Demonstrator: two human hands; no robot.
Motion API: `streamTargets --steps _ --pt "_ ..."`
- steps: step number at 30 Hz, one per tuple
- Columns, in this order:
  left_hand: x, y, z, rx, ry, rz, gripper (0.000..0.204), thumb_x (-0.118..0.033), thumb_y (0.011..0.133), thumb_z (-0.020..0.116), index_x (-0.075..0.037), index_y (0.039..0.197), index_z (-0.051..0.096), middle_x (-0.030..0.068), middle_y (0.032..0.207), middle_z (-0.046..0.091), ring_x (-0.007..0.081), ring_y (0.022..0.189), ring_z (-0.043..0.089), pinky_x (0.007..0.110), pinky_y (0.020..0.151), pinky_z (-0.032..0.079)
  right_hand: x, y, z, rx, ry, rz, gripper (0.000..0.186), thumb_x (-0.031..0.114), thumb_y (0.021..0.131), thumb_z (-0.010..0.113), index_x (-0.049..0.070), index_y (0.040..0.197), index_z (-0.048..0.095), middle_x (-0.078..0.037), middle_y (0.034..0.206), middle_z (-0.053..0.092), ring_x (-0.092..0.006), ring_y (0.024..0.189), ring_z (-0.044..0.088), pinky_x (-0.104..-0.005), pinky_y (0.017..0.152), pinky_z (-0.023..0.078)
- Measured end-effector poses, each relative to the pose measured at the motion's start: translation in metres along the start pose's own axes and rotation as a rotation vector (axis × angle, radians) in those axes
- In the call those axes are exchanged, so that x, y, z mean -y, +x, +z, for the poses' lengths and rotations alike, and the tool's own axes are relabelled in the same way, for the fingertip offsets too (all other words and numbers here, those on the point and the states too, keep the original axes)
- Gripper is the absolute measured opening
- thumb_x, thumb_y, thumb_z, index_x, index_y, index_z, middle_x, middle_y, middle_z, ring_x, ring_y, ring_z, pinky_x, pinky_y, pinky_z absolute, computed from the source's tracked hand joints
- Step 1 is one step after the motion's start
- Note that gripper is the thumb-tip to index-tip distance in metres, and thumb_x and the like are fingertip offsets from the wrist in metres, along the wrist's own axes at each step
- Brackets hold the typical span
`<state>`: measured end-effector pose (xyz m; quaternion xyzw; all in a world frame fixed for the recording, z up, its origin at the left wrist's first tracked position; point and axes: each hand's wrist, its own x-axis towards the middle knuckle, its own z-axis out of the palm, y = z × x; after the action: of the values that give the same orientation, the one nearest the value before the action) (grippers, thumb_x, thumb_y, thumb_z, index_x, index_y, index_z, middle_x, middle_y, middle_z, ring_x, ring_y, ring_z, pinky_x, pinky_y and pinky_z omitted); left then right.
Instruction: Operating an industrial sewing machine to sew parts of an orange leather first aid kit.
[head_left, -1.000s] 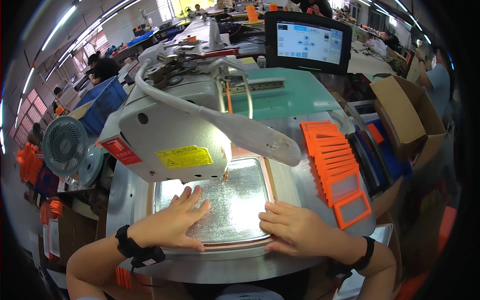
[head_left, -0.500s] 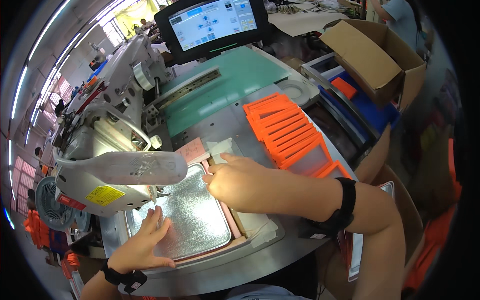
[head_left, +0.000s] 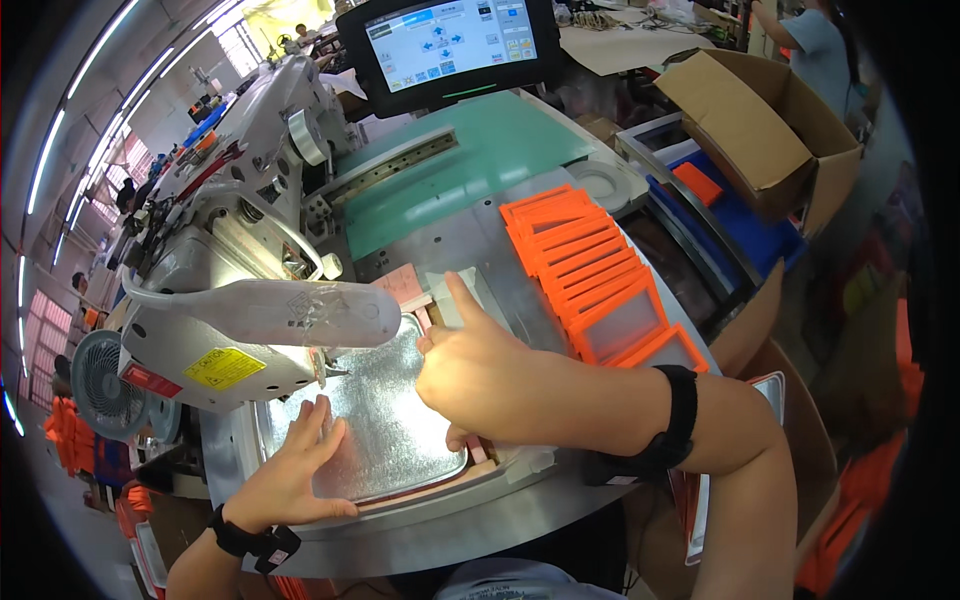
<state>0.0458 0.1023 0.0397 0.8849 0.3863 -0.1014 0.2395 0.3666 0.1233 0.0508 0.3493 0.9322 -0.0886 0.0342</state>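
Note:
A shiny silver sheet with rounded corners (head_left: 395,420) lies flat in a frame on the metal work plate, under the head of a sewing machine (head_left: 215,340). My left hand (head_left: 292,472) rests on the sheet's near left part, fingers spread and thumb stretched to the right. Along the sheet's right edge is my right hand (head_left: 475,375), its index finger extended away from me and its thumb down by a pink strip (head_left: 476,449). Some of its other fingers are bent and partly hidden. Nothing shows in either hand.
Overlapping orange-edged pieces (head_left: 590,280) lie in a row to the right. Behind them stands an open cardboard box (head_left: 745,120) by a blue tray. A lit touchscreen (head_left: 450,50) stands beyond the green plate (head_left: 480,170). The machine's clear guard (head_left: 300,313) overhangs the sheet.
My right index finger has straightened away from me, and the thumb now shows by the sheet's right edge. My left hand stays spread on the sheet. The view has shifted slightly.

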Motion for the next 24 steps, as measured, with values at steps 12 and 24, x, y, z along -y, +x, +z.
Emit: streamTargets --steps 12,24 --pt "0.0 0.002 0.008 -0.055 0.02 0.034 0.107 -0.061 0.077 0.077 -0.004 0.155 0.031 0.0393 0.159 0.01 0.055 0.149 0.007 0.055 0.121 0.015 0.018 -0.006 0.015 -0.022 -0.116 0.216 0.062 0.042 0.069 0.079 0.001 0.114 0.071 -0.013 0.142 0.055 -0.0227 0.135 0.05 -0.0848 0.103 0.015" --pt "-0.008 0.012 -0.007 0.104 0.175 0.027 0.091 -0.059 0.083 0.07 -0.03 0.158 0.028 0.0505 0.149 0.014 0.0718 0.137 0.016 0.061 0.111 0.034 0.017 -0.013 0.019 -0.152 -0.226 0.148 0.083 0.051 0.072 0.077 -0.001 0.133 0.058 -0.007 0.146 0.051 -0.02 0.134 0.049 -0.0803 0.105 0.024"
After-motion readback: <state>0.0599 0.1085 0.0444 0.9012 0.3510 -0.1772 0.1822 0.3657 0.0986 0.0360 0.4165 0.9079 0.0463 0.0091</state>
